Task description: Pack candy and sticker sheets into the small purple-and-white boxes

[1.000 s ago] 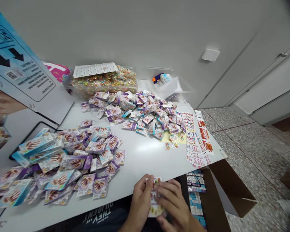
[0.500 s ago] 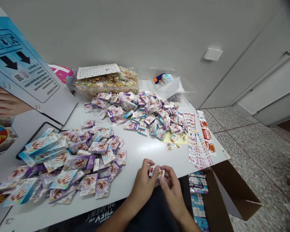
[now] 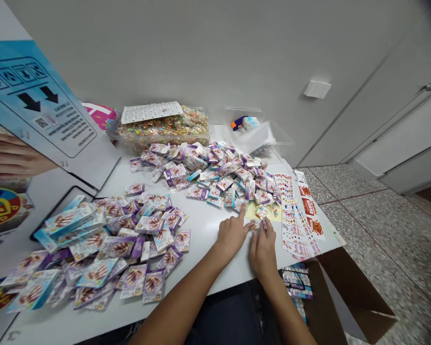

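My left hand is over the table, index finger stretched towards the pile of small boxes and thumb at a small clear bag of coloured beads. The other fingers are bent, and I see no grip on the bag. Beside it, my right hand is closed around a small folded sticker sheet, seen almost edge-on. Just beyond the fingertips, more bead bags rest on a yellow paper.
Another heap of purple and blue boxes covers the left side. Sticker sheets lie at the right edge. Behind stand a tub of bead bags and a clear bin. An open carton is below right.
Both hands have moved forward from the table's front edge to the bead bags and separated. The folded sticker sheet, between both hands before, is now in the right one. The left index finger has stretched out.
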A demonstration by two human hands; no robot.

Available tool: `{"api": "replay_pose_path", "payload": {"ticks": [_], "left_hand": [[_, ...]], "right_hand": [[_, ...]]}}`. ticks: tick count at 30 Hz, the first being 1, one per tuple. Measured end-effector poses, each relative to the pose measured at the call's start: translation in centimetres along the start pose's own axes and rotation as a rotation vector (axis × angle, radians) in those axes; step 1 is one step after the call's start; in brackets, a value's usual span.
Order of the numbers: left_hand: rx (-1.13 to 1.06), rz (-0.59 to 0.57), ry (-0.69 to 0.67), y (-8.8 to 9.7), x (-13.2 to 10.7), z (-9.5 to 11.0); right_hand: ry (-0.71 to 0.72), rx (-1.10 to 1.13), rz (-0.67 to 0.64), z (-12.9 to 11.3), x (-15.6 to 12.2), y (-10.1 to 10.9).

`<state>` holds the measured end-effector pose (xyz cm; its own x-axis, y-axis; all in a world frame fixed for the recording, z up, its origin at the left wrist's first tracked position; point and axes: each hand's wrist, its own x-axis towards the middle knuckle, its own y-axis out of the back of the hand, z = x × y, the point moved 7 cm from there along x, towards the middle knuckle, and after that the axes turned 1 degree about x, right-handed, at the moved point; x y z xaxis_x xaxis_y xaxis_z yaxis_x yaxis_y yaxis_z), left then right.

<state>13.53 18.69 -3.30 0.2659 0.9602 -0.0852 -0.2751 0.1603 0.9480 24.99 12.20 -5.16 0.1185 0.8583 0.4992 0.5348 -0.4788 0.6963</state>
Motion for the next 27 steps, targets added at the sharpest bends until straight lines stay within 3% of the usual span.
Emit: {"api": "replay_pose_path", "payload": {"ticks": [4, 10, 18, 22, 27], "left_hand": [[0.008, 0.011, -0.012, -0.1, -1.0, -0.4], [0.013, 0.067, -0.001, 0.5, -2.9, -0.8], [-0.067, 0.009, 0.078, 1.0, 0.6, -0.1], [-0.12, 0.048, 0.055, 0.9, -0.5, -0.1], [-0.291, 0.102, 0.089, 0.4, -3.4, -2.0]], "right_hand": [[0.071, -0.127, -0.112, -0.7, 0.6, -0.9], [0.102, -0.117, -0.037, -0.7, 1.2, -0.1], [-0.059, 0.059, 0.17, 0.0, 1.2, 2.3], [-0.123, 0.153, 0.218, 0.5, 1.2, 3.0], [-0.295, 0.343, 0.286, 2.0, 0.7, 3.9]]}}
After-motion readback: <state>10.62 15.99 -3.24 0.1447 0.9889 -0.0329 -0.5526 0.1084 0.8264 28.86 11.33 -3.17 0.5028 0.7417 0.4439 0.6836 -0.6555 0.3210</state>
